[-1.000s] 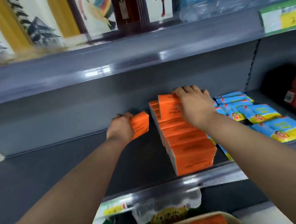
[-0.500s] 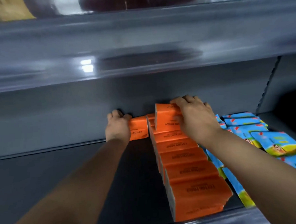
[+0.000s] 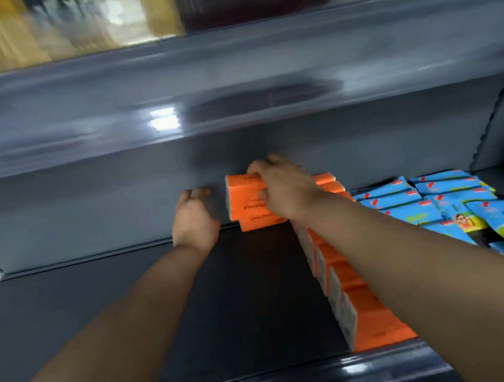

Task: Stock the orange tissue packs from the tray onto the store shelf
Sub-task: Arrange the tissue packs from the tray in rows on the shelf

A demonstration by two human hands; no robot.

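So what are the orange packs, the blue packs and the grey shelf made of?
Orange packs: probably thin plastic film over soft tissue; slight sheen, printed lettering, paler ends.
Blue packs: glossy printed plastic film, judging by shine and limp, overlapping edges.
Shelf: likely painted metal, smooth grey; bright light spots gleam on its edges.

Dim, motion-blurred wide-angle view; glare glints on the upper shelf edge (image 3: pixel 165 122).

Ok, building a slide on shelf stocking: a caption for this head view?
Right hand grips an orange tissue pack at the back of the shelf, left hand beside it.
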